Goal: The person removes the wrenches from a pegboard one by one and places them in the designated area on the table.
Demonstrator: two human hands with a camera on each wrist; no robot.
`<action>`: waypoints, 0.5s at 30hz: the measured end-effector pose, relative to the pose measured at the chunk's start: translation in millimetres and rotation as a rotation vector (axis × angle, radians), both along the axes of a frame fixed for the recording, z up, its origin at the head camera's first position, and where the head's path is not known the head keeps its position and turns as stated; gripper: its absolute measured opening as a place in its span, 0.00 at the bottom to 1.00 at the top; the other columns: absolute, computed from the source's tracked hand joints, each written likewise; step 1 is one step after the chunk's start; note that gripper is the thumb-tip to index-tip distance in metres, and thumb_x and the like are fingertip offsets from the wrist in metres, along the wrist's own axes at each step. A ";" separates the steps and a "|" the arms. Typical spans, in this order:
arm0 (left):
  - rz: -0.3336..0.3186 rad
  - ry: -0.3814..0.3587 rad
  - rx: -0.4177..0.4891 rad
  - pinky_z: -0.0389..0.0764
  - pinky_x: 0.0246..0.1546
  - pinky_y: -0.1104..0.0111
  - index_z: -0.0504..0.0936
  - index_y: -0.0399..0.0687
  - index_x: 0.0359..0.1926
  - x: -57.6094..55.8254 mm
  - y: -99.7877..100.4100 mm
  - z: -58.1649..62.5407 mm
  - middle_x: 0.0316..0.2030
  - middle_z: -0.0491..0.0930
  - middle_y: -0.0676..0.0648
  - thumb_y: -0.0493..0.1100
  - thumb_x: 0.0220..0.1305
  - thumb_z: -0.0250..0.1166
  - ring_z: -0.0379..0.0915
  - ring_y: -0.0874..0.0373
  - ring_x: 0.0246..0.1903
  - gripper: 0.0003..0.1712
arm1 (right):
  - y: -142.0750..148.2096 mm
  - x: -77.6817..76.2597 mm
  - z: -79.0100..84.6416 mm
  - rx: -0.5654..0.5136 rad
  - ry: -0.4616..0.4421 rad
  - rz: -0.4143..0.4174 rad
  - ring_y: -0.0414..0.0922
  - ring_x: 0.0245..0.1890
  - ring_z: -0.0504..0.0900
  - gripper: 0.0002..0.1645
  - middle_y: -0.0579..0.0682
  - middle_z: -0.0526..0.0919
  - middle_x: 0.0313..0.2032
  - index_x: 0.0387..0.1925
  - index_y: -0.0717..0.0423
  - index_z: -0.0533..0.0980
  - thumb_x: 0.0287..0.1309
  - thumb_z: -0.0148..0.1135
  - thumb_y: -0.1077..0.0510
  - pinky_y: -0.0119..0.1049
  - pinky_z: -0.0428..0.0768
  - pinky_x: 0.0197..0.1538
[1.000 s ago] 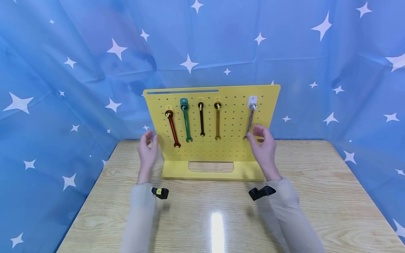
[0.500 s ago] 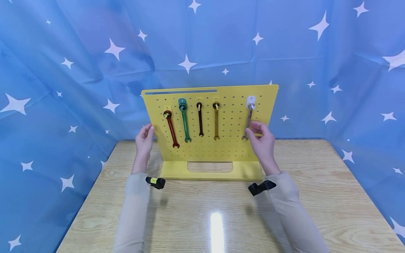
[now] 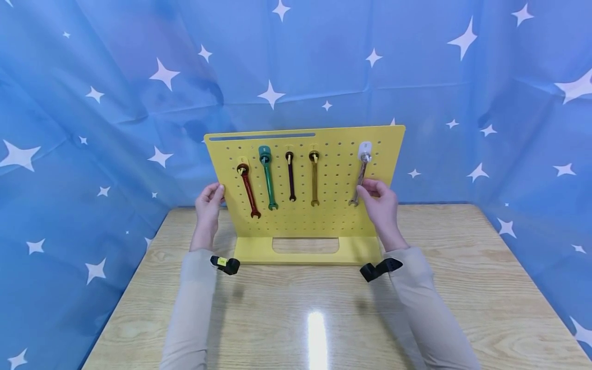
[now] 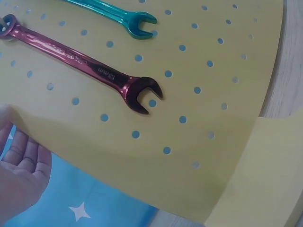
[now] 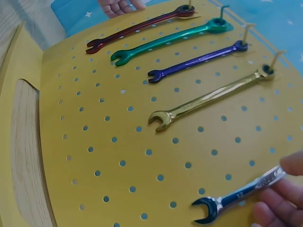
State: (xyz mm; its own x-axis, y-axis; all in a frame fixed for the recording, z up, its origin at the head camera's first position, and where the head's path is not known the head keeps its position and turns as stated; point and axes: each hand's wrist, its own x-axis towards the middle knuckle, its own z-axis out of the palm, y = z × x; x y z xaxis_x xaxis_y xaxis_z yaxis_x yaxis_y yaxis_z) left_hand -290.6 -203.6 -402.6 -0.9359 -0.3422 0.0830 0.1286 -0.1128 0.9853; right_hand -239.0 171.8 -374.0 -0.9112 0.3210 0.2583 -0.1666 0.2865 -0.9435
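Note:
A yellow pegboard stands upright on the table. My left hand pinches its left edge, thumb in front and fingers behind. Near the board's right side, a silver combination wrench hangs by its ring end from a hook with a white label. My right hand pinches that wrench's shaft, as the right wrist view shows at the thumb. Farther left hang a red wrench, a green wrench, a purple wrench and a gold wrench, all with open jaws down.
The pegboard's flat foot has a long cutout and rests on the wooden table. Behind hangs a blue curtain with white stars. A small black camera sits on each wrist.
My left hand has moved up and taken hold of the board's left edge. The right fingers have come together on the silver wrench, whose lower end has swung slightly left.

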 end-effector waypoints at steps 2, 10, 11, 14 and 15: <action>0.008 -0.007 0.008 0.76 0.39 0.75 0.78 0.51 0.33 0.2 0.6 -0.4 0.28 0.75 0.55 0.42 0.65 0.61 0.73 0.63 0.31 0.03 | 0.0 0.1 -0.1 -0.001 -0.011 0.013 0.36 0.36 0.72 0.17 0.57 0.80 0.43 0.47 0.65 0.76 0.60 0.62 0.57 0.27 0.72 0.42; 0.021 -0.030 0.026 0.76 0.38 0.75 0.79 0.50 0.32 -1.7 0.8 -2.1 0.28 0.76 0.55 0.42 0.65 0.61 0.73 0.64 0.31 0.03 | 0.2 -3.4 0.1 -0.013 -0.050 0.056 0.36 0.37 0.73 0.19 0.53 0.79 0.42 0.47 0.66 0.75 0.61 0.62 0.55 0.26 0.73 0.43; 0.022 -0.031 0.023 0.76 0.38 0.75 0.79 0.49 0.33 -2.1 0.6 -2.2 0.28 0.76 0.55 0.42 0.65 0.61 0.73 0.64 0.30 0.03 | 0.2 -4.6 -0.1 -0.018 -0.054 0.062 0.35 0.37 0.73 0.18 0.52 0.79 0.41 0.47 0.66 0.75 0.61 0.62 0.56 0.26 0.73 0.43; 0.017 -0.033 0.013 0.76 0.38 0.75 0.79 0.45 0.35 -2.8 0.1 -2.5 0.28 0.76 0.55 0.42 0.64 0.62 0.73 0.64 0.30 0.05 | 0.1 -7.2 -1.2 -0.033 -0.043 0.084 0.34 0.35 0.74 0.17 0.50 0.79 0.39 0.45 0.68 0.74 0.61 0.61 0.58 0.25 0.74 0.42; 0.015 -0.034 0.012 0.76 0.38 0.75 0.79 0.45 0.36 -3.0 -0.1 -2.8 0.28 0.76 0.55 0.42 0.64 0.62 0.73 0.64 0.30 0.05 | 0.0 -8.0 -1.9 -0.039 -0.034 0.090 0.34 0.35 0.74 0.16 0.49 0.79 0.38 0.45 0.69 0.74 0.61 0.61 0.59 0.25 0.74 0.41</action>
